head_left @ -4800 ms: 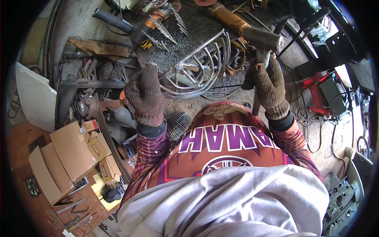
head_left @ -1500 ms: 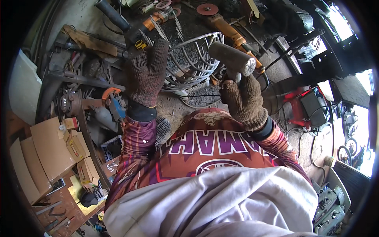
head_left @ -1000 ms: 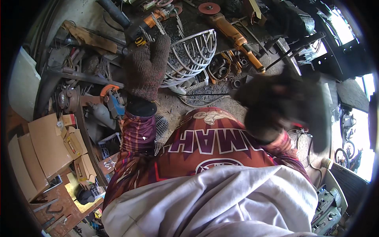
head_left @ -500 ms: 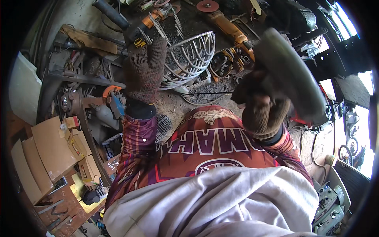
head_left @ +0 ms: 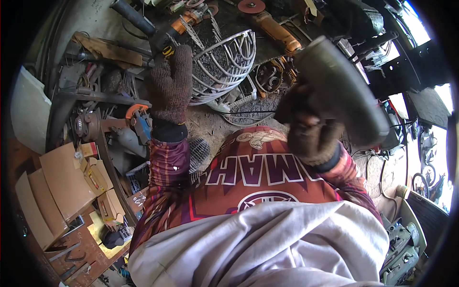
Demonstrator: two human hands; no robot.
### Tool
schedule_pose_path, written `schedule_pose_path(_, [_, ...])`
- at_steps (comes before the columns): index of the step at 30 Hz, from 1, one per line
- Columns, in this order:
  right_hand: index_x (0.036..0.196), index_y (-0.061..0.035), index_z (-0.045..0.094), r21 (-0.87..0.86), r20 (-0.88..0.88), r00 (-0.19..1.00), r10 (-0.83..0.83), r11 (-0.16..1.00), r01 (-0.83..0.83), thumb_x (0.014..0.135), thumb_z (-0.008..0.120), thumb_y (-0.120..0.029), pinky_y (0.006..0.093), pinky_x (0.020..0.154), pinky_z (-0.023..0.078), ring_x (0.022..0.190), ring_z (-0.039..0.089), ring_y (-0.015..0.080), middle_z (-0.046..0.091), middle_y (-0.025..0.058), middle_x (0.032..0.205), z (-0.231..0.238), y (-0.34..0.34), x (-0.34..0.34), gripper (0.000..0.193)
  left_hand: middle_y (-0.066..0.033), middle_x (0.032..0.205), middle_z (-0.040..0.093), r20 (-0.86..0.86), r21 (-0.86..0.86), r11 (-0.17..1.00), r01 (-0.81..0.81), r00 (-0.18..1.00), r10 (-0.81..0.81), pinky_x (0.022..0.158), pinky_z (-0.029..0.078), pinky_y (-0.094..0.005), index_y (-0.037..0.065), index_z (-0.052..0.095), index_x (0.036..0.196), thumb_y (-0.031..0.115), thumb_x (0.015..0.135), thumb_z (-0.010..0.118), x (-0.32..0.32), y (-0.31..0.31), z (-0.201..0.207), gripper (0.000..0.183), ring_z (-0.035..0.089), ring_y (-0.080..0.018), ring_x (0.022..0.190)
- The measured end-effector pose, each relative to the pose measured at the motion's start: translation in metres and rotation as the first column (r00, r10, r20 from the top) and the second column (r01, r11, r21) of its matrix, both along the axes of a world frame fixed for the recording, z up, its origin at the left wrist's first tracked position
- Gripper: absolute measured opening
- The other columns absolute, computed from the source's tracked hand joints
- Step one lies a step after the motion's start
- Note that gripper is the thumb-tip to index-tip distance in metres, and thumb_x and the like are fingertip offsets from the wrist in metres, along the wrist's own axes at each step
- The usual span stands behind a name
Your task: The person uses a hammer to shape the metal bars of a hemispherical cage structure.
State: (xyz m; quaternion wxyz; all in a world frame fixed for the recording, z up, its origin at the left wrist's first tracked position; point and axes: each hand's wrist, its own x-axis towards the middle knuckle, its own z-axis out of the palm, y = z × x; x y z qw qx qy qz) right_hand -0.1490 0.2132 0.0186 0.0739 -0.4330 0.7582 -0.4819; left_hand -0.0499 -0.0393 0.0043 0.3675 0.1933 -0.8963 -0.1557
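My left hand [head_left: 170, 88], in a brown knit glove, is at the left edge of a curved frame of white metal rods [head_left: 232, 79]. Its fingers appear closed on that edge, though the contact is partly hidden. The frame's bent rods form an open basket shape standing over the dark, gritty work area. My right hand [head_left: 315, 129], gloved too, is raised at the right. It grips a large, dark, rounded shell that looks like a welding mask [head_left: 346, 91], blurred by motion. Part of that hand is in shadow.
An orange angle grinder [head_left: 275, 31] with a red disc lies at the back, with another orange grinder [head_left: 186, 20] left of it. Open cardboard boxes [head_left: 67, 177] stand on the left. Scrap metal, a blue-orange tool [head_left: 138, 122] and loose cables crowd the floor.
The welding mask has moved left and tilted in my right hand, which has also shifted slightly left. The rod frame has tipped a little up and to the left beside my left hand.
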Motion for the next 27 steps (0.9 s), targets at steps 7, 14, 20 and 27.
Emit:
schedule_pose_path(7, [0.127, 0.0022, 0.047, -0.152, 0.220, 0.975, 0.016, 0.988, 0.018, 0.095, 0.059, -0.024, 0.0367, 0.075, 0.052, 0.085, 0.065, 0.0268, 0.064, 0.0177, 0.101, -0.021, 0.004, -0.003, 0.044, -0.0125, 0.069, 0.063, -0.077, 0.397, 0.917, -0.016, 0.996, 0.051, 0.058, 0.045, -0.0359, 0.001, 0.066, 0.094, 0.030, 0.094, 0.062, 0.018, 0.011, 0.004, 0.029, 0.061, -0.0187, 0.063])
schedule_pose_path(14, [0.120, -0.0003, 0.054, -0.236, 0.459, 0.886, -0.068, 0.952, 0.195, 0.097, 0.056, -0.034, 0.0248, 0.063, 0.046, 0.070, 0.058, 0.0088, 0.064, 0.0033, 0.086, -0.042, 0.023, -0.016, 0.041, -0.0122, 0.090, 0.068, -0.005, -0.045, 0.989, 0.143, 0.990, -0.143, 0.071, 0.047, -0.0343, 0.007, 0.065, 0.116, 0.013, 0.094, 0.059, 0.031, 0.011, 0.006, 0.024, 0.063, -0.0194, 0.079])
schedule_pose_path(20, [0.110, 0.0003, 0.057, -0.232, 0.530, 0.842, -0.104, 0.936, 0.263, 0.099, 0.054, -0.033, 0.0283, 0.065, 0.048, 0.069, 0.061, 0.0132, 0.065, 0.0065, 0.080, -0.067, 0.028, -0.023, 0.036, -0.0160, 0.107, 0.066, 0.090, -0.295, 0.941, 0.167, 0.985, -0.147, 0.077, 0.051, -0.0408, 0.013, 0.057, 0.130, -0.005, 0.088, 0.054, 0.035, 0.017, 0.007, 0.046, 0.065, -0.0323, 0.093])
schedule_pose_path(27, [0.126, -0.0020, 0.055, -0.228, 0.419, 0.883, -0.212, 0.917, 0.329, 0.104, 0.045, -0.033, 0.0272, 0.076, 0.047, 0.086, 0.060, 0.0100, 0.068, 0.0055, 0.099, -0.094, 0.034, -0.036, 0.039, -0.0185, 0.118, 0.063, 0.248, -0.221, 0.961, 0.164, 0.963, -0.107, 0.092, 0.048, -0.0421, 0.004, 0.050, 0.131, 0.008, 0.092, 0.054, 0.036, 0.016, 0.007, 0.040, 0.063, -0.0340, 0.105])
